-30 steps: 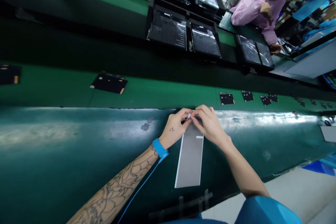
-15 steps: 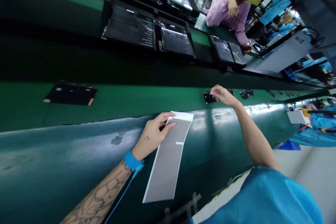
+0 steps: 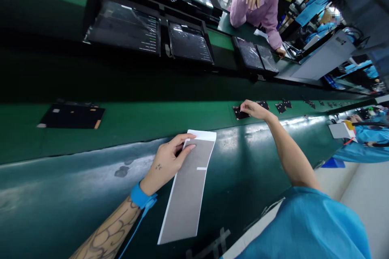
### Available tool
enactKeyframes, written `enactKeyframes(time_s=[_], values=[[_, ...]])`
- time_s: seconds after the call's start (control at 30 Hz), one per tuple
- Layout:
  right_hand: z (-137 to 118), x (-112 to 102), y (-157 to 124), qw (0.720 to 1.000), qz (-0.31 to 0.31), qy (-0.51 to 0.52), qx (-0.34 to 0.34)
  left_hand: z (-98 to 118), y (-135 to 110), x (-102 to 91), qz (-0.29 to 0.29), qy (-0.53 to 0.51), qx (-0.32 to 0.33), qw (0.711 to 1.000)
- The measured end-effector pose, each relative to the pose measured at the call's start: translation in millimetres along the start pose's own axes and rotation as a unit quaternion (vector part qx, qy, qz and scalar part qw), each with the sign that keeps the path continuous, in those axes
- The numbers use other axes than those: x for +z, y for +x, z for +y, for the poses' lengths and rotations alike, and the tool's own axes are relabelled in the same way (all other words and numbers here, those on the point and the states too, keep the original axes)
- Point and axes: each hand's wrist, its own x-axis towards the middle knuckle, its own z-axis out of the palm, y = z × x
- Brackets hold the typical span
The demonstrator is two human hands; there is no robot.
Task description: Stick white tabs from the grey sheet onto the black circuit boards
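My left hand point(image 3: 165, 165) pinches the upper left edge of a long grey sheet with white margins point(image 3: 186, 196), thumb in front and fingers behind. The sheet slants down over the dark green bench. Farther right, my right hand point(image 3: 255, 110) has its fingertips pinched together at a small black flat part point(image 3: 239, 113) lying on the green belt. Whether those fingertips hold something small cannot be made out. A larger black flat panel point(image 3: 69, 116) with copper-coloured and pale patches lies on the belt to the left.
Black trays with film-covered screens point(image 3: 124, 28) stand on the raised line beyond the belt. More black parts point(image 3: 281, 107) lie along the belt to the right. A person in a pink top point(image 3: 258, 0) leans across the far side. Blue-clothed people are at the right.
The view has shifted slightly, and my left hand with the sheet appears lower and farther left. My right hand's fingertips have drawn closer together at the small black part.
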Motion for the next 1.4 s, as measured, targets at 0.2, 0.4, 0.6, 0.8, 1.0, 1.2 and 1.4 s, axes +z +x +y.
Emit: enactKeyframes(time_s=[0.2, 0.4, 0.6, 0.8, 1.0, 1.2, 1.4], values=[[2.8, 1.1, -2.3, 0.999, 0.043, -0.027, 0.012, 4.4, -0.9, -0.8, 0.001, 0.003, -0.004, 1.000], [-57.9, 34.4, -19.7, 0.982, 0.189, 0.013, 0.010, -0.5, 0.2, 7.4, 0.031, -0.038, -0.008, 0.999], [-185.3, 131.8, -55.7, 0.963, 0.165, 0.066, -0.204, 0.8, 1.5, 11.9, 0.036, -0.069, 0.002, 0.997], [-200.9, 165.5, -56.0, 0.965, 0.155, 0.103, -0.185, 7.0, 1.0, 11.3, 0.033, -0.064, 0.009, 0.997], [-200.0, 161.1, -56.1, 0.968, 0.144, 0.129, -0.159, 5.4, 0.9, 14.0, 0.036, -0.063, 0.023, 0.997], [-210.3, 162.4, -59.4, 0.973, 0.112, 0.138, -0.150, 3.9, 1.5, 13.7, 0.029, -0.067, 0.021, 0.997], [-169.8, 114.4, -53.7, 0.967, 0.155, 0.166, -0.115, -3.9, -1.2, 12.3, 0.029, -0.046, -0.008, 0.998]])
